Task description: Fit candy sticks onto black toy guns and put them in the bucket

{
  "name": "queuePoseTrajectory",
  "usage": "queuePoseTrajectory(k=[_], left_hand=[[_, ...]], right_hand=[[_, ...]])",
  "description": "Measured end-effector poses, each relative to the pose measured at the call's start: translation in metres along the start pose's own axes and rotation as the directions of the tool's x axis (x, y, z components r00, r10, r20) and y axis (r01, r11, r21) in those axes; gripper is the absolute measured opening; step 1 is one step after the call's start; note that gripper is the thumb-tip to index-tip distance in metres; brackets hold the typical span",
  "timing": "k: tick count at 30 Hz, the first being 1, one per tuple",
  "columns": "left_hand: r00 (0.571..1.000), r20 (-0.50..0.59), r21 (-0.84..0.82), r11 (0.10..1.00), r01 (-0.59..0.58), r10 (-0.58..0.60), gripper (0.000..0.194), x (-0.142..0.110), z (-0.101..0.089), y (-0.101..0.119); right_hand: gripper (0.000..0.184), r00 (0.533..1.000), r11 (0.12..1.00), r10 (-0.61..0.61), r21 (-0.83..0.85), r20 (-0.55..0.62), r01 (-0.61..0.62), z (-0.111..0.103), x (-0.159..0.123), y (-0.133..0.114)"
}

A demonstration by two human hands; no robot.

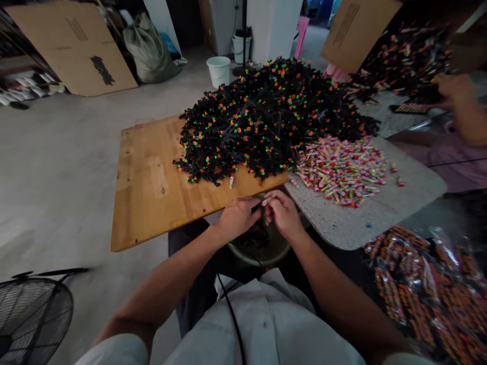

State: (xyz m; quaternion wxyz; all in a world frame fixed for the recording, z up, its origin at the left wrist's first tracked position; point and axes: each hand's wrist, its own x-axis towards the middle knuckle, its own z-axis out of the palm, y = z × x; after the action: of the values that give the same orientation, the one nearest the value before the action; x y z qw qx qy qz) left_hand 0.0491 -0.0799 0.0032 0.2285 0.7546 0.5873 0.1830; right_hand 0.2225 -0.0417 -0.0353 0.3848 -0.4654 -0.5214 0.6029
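Over a round bucket (279, 258) at my lap, my two hands meet at the edge of the wooden board. My left hand (236, 219) is closed around a small black plastic piece, mostly hidden by the fingers. My right hand (284, 214) pinches a tiny pink-and-white wrapped candy tube (264, 203) against the end of that piece. Dark pieces (256, 236) lie inside the bucket. Just beyond the hands rises a big heap of black plastic pieces (262, 116) with orange and green tips. A pile of pink wrapped candy tubes (342, 170) lies right of it.
A single tube (232, 182) lies on the wooden board (152, 197). The pink pile rests on a grey speckled table (411, 203). Clear bags of orange-and-black goods (426, 294) sit lower right. Another person's hand (456, 91) is at far right. A fan (34, 314) stands lower left.
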Motion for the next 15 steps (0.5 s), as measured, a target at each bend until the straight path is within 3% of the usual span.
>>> queuePoseTrajectory(k=[3, 4, 6, 8, 9, 10, 11, 13, 15], left_hand=[[0.984, 0.168, 0.039, 0.998, -0.058, 0.051, 0.021, 0.001, 0.003, -0.012], [0.982, 0.174, 0.013, 0.997, -0.075, 0.072, 0.022, 0.004, 0.002, -0.021], [0.998, 0.043, -0.002, 0.999, -0.047, 0.047, 0.023, 0.014, -0.007, -0.045], [0.974, -0.218, 0.093, 0.993, 0.076, -0.055, 0.028, 0.028, -0.02, -0.073], [0.946, -0.313, 0.154, 0.978, 0.144, -0.09, 0.028, 0.036, -0.026, -0.086], [0.927, -0.356, 0.201, 0.959, 0.198, -0.117, 0.028, 0.044, -0.032, -0.098], [0.934, -0.335, 0.25, 0.944, 0.216, -0.125, 0.029, 0.05, -0.037, -0.107], [0.949, -0.273, 0.321, 0.914, 0.247, -0.16, 0.026, 0.06, -0.043, -0.118], [0.953, -0.226, 0.35, 0.896, 0.273, -0.202, 0.024, 0.067, -0.044, -0.121]], right_hand=[[0.024, 0.986, 0.99, 0.105, -0.112, 0.13, -0.09, -0.013, -0.004, 0.012], [0.025, 0.968, 0.977, 0.154, -0.178, 0.199, -0.119, -0.019, -0.005, 0.016], [0.027, 0.941, 0.928, 0.224, -0.35, 0.254, -0.127, -0.035, -0.003, 0.021], [0.03, 0.983, 0.833, 0.158, -0.548, 0.095, -0.081, -0.052, 0.005, 0.023], [0.032, 0.997, 0.763, 0.051, -0.642, -0.049, -0.071, -0.061, 0.011, 0.022], [0.034, 0.978, 0.683, -0.08, -0.725, -0.191, -0.086, -0.069, 0.019, 0.021], [0.036, 0.936, 0.6, -0.2, -0.791, -0.29, -0.116, -0.076, 0.028, 0.019], [0.039, 0.877, 0.45, -0.323, -0.873, -0.355, -0.188, -0.086, 0.045, 0.015], [0.042, 0.895, 0.336, -0.297, -0.914, -0.332, -0.227, -0.09, 0.059, 0.013]])
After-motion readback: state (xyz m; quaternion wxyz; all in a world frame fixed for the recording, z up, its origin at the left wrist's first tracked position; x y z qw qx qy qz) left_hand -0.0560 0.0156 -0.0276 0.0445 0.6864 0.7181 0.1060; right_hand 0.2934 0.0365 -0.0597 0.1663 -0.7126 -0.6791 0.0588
